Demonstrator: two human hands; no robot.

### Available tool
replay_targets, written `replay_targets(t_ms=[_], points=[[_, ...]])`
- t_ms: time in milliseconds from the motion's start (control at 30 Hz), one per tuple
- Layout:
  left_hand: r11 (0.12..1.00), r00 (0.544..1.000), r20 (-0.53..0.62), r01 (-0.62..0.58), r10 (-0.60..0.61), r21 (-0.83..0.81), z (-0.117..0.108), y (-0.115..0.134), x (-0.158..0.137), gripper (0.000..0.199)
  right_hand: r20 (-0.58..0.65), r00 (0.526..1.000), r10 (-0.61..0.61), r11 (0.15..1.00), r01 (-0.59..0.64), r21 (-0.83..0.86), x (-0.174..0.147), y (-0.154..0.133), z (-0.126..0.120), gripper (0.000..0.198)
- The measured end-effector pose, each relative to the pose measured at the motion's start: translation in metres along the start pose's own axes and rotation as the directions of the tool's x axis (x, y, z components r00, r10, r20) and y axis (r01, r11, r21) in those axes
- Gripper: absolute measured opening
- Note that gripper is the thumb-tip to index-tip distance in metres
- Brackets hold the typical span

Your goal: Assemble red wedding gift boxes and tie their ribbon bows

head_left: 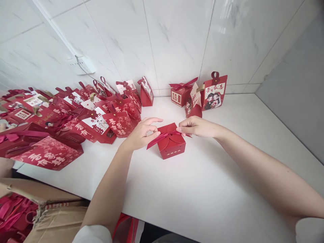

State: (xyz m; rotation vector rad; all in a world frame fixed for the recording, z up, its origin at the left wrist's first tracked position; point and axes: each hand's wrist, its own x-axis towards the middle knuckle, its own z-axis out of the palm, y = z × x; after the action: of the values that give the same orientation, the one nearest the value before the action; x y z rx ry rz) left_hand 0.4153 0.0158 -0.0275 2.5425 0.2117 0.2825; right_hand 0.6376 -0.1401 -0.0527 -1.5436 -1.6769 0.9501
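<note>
A small red gift box (172,148) with gold lettering on its front stands on the white table, its curved top flaps folded together. A dark pink ribbon (154,141) crosses the top, one tail hanging past the left side. My left hand (143,132) pinches the ribbon between thumb and a curled finger at the box's left edge, with the index finger stretched out above. On the right side, my right hand (196,127) grips the ribbon between thumb and bent index finger. The ribbon's middle lies over the box centre; whether it is knotted there I cannot tell.
Several red gift boxes (123,125) crowd the table's left. Against the tiled wall stand a ribboned box (180,95) and a handled box (215,94) with a cartoon couple. A cardboard carton (58,219) of red items sits at lower left. Part of another person's hand (5,167) shows at the left edge.
</note>
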Motion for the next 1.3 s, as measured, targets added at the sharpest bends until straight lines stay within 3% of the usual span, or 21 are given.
replay_targets(t_ms=[133,267,400,600,833,1033,1167,1300], points=[[0.983,0.999,0.019,0.05,-0.047,-0.177,0.003,-0.003,-0.001,0.029,0.061,0.997,-0.046,0.994,0.04,0.103,-0.008,-0.008,-0.008,0.042],[0.933,0.998,-0.026,0.043,-0.056,-0.358,0.012,-0.007,0.001,0.02,-0.078,0.996,-0.035,0.985,0.047,0.167,-0.015,-0.016,-0.017,0.039],[0.883,0.988,-0.06,0.101,-0.144,-0.459,0.023,-0.008,0.004,0.04,-0.173,0.985,-0.001,0.981,0.034,0.19,-0.015,-0.014,-0.021,0.038],[0.9,0.987,-0.043,0.124,-0.156,-0.419,0.031,0.002,0.006,0.023,-0.034,0.997,-0.07,0.994,0.073,0.086,-0.015,-0.013,-0.019,0.027],[0.932,0.986,-0.058,0.126,-0.155,-0.34,0.036,0.011,0.006,0.015,0.033,0.999,0.004,0.998,-0.006,0.067,-0.017,-0.023,-0.012,0.012],[0.906,0.978,-0.034,0.178,-0.206,-0.384,0.039,0.006,0.008,0.017,0.062,0.991,-0.115,0.993,0.116,0.002,-0.018,-0.025,-0.01,0.018],[0.893,0.98,-0.034,0.165,-0.197,-0.419,0.04,0.004,0.009,0.018,0.027,0.983,-0.179,0.981,0.181,-0.068,-0.018,-0.025,-0.006,0.028],[0.9,0.977,-0.111,0.122,-0.184,-0.42,0.043,0.002,0.01,0.018,-0.095,0.979,-0.181,0.983,0.184,0.014,-0.012,-0.017,0.001,0.03]])
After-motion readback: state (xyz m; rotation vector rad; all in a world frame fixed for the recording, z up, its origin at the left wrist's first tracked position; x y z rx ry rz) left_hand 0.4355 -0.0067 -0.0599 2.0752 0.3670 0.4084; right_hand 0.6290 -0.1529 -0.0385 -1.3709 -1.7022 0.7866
